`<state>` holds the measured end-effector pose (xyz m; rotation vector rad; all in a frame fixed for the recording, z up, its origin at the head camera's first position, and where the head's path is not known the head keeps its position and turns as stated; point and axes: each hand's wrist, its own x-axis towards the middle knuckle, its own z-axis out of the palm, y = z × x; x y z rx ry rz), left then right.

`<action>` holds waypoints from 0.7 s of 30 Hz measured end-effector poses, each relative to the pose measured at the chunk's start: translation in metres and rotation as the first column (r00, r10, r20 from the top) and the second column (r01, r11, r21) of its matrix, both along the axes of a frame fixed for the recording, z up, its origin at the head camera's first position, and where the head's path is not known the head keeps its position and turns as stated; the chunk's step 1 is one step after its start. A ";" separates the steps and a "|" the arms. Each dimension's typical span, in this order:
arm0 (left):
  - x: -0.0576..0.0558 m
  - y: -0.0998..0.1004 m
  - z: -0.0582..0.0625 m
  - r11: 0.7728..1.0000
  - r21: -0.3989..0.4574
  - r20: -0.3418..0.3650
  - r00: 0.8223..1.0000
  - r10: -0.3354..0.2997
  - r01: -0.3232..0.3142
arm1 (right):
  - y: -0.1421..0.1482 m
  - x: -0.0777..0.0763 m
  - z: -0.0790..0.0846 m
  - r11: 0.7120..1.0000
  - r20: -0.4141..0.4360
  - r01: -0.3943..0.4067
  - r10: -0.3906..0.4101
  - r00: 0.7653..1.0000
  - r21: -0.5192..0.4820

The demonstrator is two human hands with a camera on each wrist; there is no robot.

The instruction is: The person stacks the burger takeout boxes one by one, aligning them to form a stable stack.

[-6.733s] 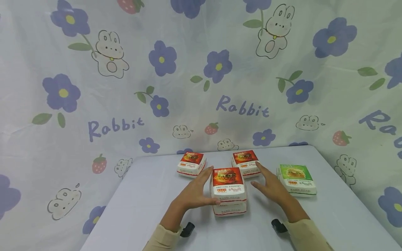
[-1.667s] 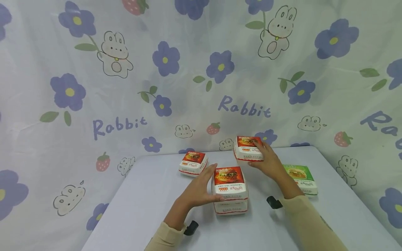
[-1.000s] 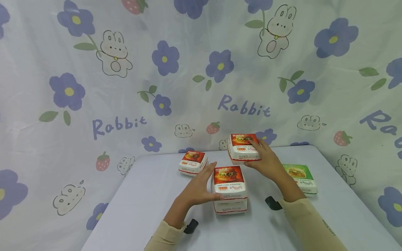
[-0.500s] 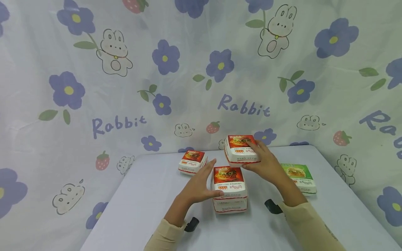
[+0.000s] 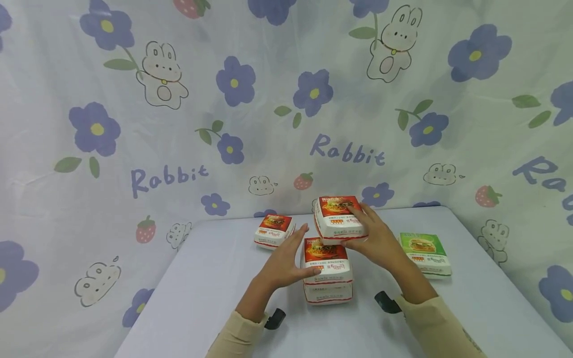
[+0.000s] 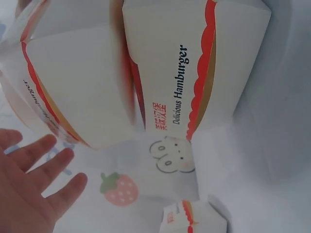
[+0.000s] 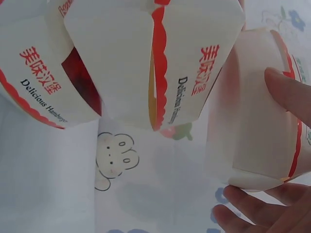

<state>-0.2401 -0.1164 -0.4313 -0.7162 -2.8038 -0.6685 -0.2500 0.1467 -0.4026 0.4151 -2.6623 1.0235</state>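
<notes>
Gripping a white square cardboard burger box with a red lid panel (image 5: pixel 333 219), a person's right hand (image 5: pixel 378 238) holds it up by its right side, lid upward, thumb at the front and fingers curled over the far edge and lid. The box is above and partly behind a two-box stack in the middle of the table; whether it touches the stack cannot be told.

The upper stacked box (image 5: pixel 329 267) is white cardboard with a red burger-picture lid. Beneath it is a white cardboard lower box (image 5: pixel 329 295), its lid covered.

The left hand (image 5: pixel 282 266) is at the left of the stack, fingers spread wide and holding nothing. Its thumb extends in front of the upper stacked box; whether it makes contact is unclear.

Back and left stands a white box with a red burger lid (image 5: pixel 272 229). Well to the right, past the right forearm, is a white box with a bright green burger lid (image 5: pixel 423 251). In the wrist views, box sides carry scalloped red bands and the words "Delicious Hamburger".

Both arms wear beige sleeves (image 5: pixel 440 323), with a small black device (image 5: pixel 275 319) near each wrist. The white table (image 5: pixel 206 293) meets a pale cloth backdrop (image 5: pixel 268 129) printed with purple flowers, rabbits, strawberries and the word "Rabbit".
</notes>
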 end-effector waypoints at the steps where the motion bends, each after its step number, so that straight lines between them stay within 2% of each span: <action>1: 0.000 0.000 0.001 1.000 0.004 -0.006 1.000 0.003 -0.003 | -0.001 0.001 0.001 1.000 -0.005 -0.001 0.001 1.000 0.002; 6: -0.001 0.001 0.003 1.000 0.028 -0.040 0.999 0.010 -0.009 | -0.007 0.006 0.004 1.000 -0.023 -0.004 0.004 1.000 0.007; 14: -0.002 0.005 0.007 0.997 0.073 -0.040 0.999 0.026 -0.023 | -0.012 0.012 0.006 0.999 -0.053 -0.053 0.053 0.997 -0.003; 21: -0.005 0.008 0.008 0.994 0.103 -0.043 0.999 0.029 -0.025 | -0.014 0.014 0.007 0.998 -0.087 -0.065 0.066 0.994 0.013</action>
